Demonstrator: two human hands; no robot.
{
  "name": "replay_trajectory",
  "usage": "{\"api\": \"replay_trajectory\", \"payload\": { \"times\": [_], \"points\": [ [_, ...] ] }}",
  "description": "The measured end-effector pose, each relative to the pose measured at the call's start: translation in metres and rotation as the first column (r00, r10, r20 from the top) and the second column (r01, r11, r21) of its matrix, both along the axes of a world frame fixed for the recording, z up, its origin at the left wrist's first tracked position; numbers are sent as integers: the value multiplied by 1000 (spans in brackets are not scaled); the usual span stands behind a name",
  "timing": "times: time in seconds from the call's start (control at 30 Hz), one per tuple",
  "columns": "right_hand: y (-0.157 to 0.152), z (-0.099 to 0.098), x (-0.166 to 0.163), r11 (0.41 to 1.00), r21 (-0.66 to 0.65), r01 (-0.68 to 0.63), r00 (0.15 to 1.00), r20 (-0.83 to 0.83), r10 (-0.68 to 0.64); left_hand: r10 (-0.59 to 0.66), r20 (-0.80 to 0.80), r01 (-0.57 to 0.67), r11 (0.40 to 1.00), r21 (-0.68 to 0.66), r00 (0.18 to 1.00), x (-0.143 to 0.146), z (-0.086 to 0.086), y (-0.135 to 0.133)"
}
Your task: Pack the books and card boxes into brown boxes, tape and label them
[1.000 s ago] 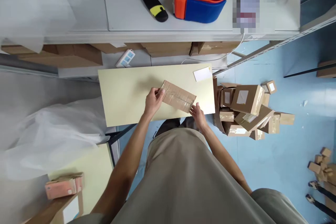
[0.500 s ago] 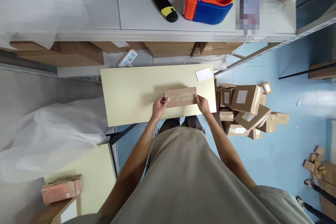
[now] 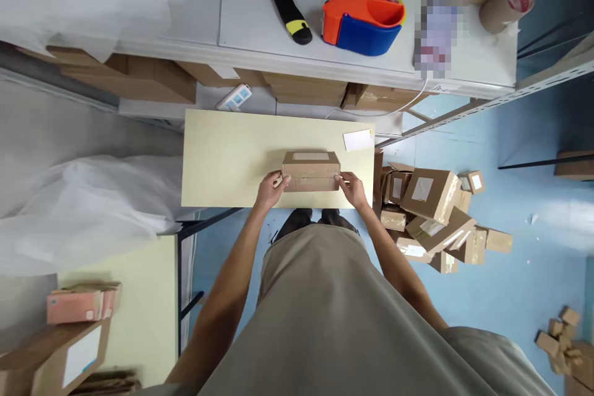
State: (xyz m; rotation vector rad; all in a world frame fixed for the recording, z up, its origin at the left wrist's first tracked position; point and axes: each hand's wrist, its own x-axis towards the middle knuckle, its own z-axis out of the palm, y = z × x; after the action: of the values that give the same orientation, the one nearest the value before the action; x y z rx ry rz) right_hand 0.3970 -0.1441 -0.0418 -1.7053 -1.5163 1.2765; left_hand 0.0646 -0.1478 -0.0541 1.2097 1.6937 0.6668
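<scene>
A small brown cardboard box (image 3: 310,171), taped along its seam, sits on the pale yellow table (image 3: 223,154) near its front edge. My left hand (image 3: 270,189) grips the box's left end with curled fingers. My right hand (image 3: 352,189) grips its right end the same way. A white label shows on the box's top face. A loose white label (image 3: 357,140) lies on the table behind and to the right of the box.
An orange and blue tape dispenser (image 3: 364,23) and a black and yellow utility knife (image 3: 286,3) lie on the grey shelf (image 3: 241,18) behind the table. A heap of taped boxes (image 3: 434,213) sits on the blue floor to the right. White plastic sheeting (image 3: 78,210) lies at the left.
The box was held tilted and flat, then turned square to me and tipped so a face with a white label is up. Both hands moved with it to its two ends.
</scene>
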Motion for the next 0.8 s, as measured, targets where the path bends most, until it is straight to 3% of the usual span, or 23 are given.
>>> {"api": "replay_trajectory", "payload": {
  "times": [0.13, 0.33, 0.43, 0.53, 0.67, 0.8],
  "points": [
    [3, -12, 15, 1000, -15, -25, 998, -62, 24, 28, -93, -25, 999, 24, 995, 7, -4, -13],
    [8, -43, 12, 979, -112, -171, 985, -29, 169, 138, -197, -163, 980, -117, 971, 24, -14, -20],
    [3, -48, 21, 975, -135, -177, 984, -29, 175, 201, -243, -229, 969, -94, 949, 25, -9, -27],
    [3, -48, 46, 989, -125, -76, 997, -29, 73, 288, -297, -295, 955, 21, 911, 33, 6, -29],
    [21, -47, 91, 987, -112, 118, 993, 3, -119, 286, -225, -257, 955, 150, 931, 78, 32, -8],
    [56, -49, 126, 969, -65, 238, 970, 60, -234, 120, -39, -112, 979, 168, 992, 156, 41, 28]
  ]
}}
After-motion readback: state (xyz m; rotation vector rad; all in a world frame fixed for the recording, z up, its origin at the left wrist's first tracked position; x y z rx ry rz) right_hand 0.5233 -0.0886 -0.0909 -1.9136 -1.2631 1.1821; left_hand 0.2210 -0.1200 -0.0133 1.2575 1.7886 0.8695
